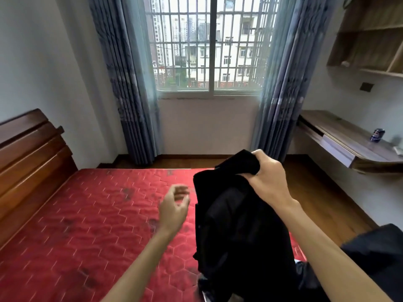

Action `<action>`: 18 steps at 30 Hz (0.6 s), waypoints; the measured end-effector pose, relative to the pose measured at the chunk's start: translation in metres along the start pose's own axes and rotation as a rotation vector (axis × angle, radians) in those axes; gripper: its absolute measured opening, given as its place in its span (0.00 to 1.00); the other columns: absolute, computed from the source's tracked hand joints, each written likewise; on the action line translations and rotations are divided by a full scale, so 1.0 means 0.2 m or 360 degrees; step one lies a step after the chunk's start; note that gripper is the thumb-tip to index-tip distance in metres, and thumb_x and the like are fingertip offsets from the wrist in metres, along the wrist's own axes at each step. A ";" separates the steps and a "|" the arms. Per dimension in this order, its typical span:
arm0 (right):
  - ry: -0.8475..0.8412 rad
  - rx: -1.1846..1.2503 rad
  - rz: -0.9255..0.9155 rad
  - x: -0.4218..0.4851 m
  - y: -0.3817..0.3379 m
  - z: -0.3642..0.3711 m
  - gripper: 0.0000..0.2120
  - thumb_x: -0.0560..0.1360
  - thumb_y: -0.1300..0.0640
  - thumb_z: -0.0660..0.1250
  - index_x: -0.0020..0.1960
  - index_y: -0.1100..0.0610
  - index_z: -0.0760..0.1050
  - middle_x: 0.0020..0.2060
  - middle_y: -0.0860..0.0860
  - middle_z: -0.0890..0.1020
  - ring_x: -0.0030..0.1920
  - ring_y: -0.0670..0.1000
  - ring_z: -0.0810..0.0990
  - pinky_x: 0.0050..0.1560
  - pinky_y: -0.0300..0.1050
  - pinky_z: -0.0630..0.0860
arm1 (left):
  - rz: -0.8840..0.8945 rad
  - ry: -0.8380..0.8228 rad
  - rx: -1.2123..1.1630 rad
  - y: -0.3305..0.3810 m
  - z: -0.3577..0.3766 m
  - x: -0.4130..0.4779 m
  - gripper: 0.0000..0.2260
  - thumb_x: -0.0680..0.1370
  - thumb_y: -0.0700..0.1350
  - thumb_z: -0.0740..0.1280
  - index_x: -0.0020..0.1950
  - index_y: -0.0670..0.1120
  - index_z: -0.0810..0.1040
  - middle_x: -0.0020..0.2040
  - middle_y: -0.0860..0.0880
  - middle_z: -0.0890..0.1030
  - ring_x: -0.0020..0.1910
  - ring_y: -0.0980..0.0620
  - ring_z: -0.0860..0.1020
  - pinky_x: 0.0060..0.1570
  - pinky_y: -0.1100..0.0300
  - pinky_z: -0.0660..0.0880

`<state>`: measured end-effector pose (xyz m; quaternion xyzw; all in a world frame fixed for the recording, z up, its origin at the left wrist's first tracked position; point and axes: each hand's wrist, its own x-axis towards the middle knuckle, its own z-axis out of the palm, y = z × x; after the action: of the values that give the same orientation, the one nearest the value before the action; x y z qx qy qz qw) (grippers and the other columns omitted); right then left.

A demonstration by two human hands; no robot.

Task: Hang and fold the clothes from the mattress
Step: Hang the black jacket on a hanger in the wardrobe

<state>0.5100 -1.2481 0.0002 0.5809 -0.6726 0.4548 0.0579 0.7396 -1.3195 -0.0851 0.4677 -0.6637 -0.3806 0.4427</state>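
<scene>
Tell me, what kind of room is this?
Most likely a bedroom. A red mattress lies against a wooden headboard, long blue curtains frame a barred window, and the right hand grips a black garment.

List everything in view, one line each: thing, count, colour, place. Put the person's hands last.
garment: one, black, hanging from the right hand above the mattress's near right part
mattress: one, red quilted, lower left and centre
headboard: one, dark brown wood, left edge
curtains: two, blue-grey, either side of the window
window: one, white frame with bars, top centre
shelf: one, brown wood, on the wall at upper right
desk: one, brown wood, wall-mounted at right
can: one, blue, on the desk
socket: one, dark, on the wall above the desk
floor: brown wood, beyond and right of the mattress
left hand: one, fingers loosely curled, empty, above the mattress
right hand: one, gripping the garment's top
</scene>
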 end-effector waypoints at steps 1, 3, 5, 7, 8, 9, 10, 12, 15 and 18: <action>0.0082 0.0027 0.0024 0.01 0.00 -0.01 0.16 0.67 0.54 0.79 0.49 0.52 0.75 0.40 0.47 0.82 0.43 0.49 0.82 0.45 0.53 0.80 | -0.0036 -0.0003 0.0044 -0.07 0.05 -0.07 0.10 0.76 0.35 0.69 0.54 0.48 0.78 0.49 0.55 0.81 0.51 0.54 0.81 0.55 0.59 0.79; 0.0214 0.0152 0.0079 0.02 -0.02 -0.05 0.16 0.67 0.58 0.80 0.47 0.52 0.74 0.38 0.44 0.81 0.41 0.42 0.81 0.44 0.42 0.79 | -0.0129 -0.0076 0.0057 -0.15 0.16 -0.19 0.11 0.75 0.38 0.72 0.54 0.50 0.77 0.49 0.55 0.81 0.52 0.55 0.81 0.54 0.60 0.79; 0.0315 0.0250 0.0072 0.02 -0.04 -0.12 0.17 0.66 0.61 0.80 0.46 0.52 0.73 0.37 0.40 0.79 0.40 0.36 0.80 0.41 0.29 0.73 | -0.0164 -0.0183 0.0016 -0.17 0.27 -0.23 0.17 0.73 0.40 0.74 0.59 0.51 0.75 0.55 0.53 0.81 0.56 0.53 0.80 0.57 0.55 0.79; 0.0403 0.0324 0.0036 0.00 -0.07 -0.19 0.17 0.66 0.63 0.79 0.47 0.54 0.74 0.39 0.39 0.78 0.41 0.34 0.79 0.41 0.26 0.72 | -0.0156 -0.0258 -0.0032 -0.15 0.36 -0.19 0.32 0.72 0.43 0.75 0.73 0.52 0.65 0.71 0.52 0.70 0.71 0.52 0.69 0.71 0.50 0.68; 0.0452 0.0367 0.0032 -0.01 -0.08 -0.24 0.16 0.67 0.64 0.79 0.47 0.55 0.74 0.39 0.39 0.78 0.41 0.33 0.79 0.42 0.26 0.73 | -0.0174 -0.0286 0.0004 -0.14 0.39 -0.16 0.43 0.70 0.50 0.77 0.78 0.52 0.56 0.77 0.54 0.59 0.76 0.55 0.58 0.75 0.52 0.59; 0.0501 0.0407 0.0047 -0.03 -0.07 -0.28 0.16 0.67 0.64 0.78 0.48 0.56 0.74 0.39 0.40 0.78 0.41 0.33 0.79 0.42 0.26 0.73 | -0.0201 -0.0292 0.0070 -0.12 0.42 -0.12 0.51 0.67 0.58 0.78 0.80 0.51 0.49 0.77 0.57 0.53 0.76 0.58 0.52 0.75 0.56 0.54; 0.0544 0.0437 0.0072 -0.04 -0.06 -0.33 0.15 0.67 0.63 0.78 0.48 0.56 0.74 0.39 0.40 0.78 0.40 0.33 0.79 0.42 0.26 0.74 | -0.0232 -0.0311 0.0092 -0.10 0.45 -0.08 0.52 0.64 0.61 0.78 0.79 0.50 0.53 0.76 0.57 0.57 0.75 0.60 0.55 0.73 0.57 0.58; 0.0619 0.0451 0.0145 -0.07 -0.02 -0.42 0.14 0.69 0.60 0.78 0.48 0.56 0.74 0.39 0.41 0.79 0.39 0.34 0.78 0.42 0.28 0.74 | -0.0231 -0.0392 -0.0004 0.01 0.47 -0.03 0.18 0.67 0.53 0.79 0.54 0.55 0.79 0.54 0.61 0.81 0.55 0.64 0.77 0.52 0.62 0.74; 0.0770 0.0326 0.0337 -0.10 0.11 -0.56 0.18 0.67 0.51 0.79 0.49 0.55 0.73 0.41 0.45 0.79 0.39 0.39 0.78 0.41 0.31 0.74 | -0.0041 -0.0523 -0.0013 0.11 0.47 0.05 0.18 0.76 0.43 0.72 0.28 0.53 0.73 0.22 0.64 0.73 0.24 0.67 0.69 0.28 0.69 0.63; 0.0801 0.0042 0.0658 -0.16 0.31 -0.67 0.24 0.65 0.43 0.79 0.51 0.55 0.73 0.48 0.52 0.80 0.45 0.49 0.78 0.45 0.41 0.75 | 0.0183 -0.0476 -0.0073 0.18 0.37 0.15 0.12 0.78 0.43 0.70 0.33 0.46 0.80 0.25 0.62 0.74 0.25 0.64 0.69 0.29 0.68 0.64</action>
<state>0.4090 -1.1385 0.0244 0.3020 -0.7350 0.5948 0.1213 0.6542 -1.3323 -0.0685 0.3567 -0.7390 -0.4351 0.3706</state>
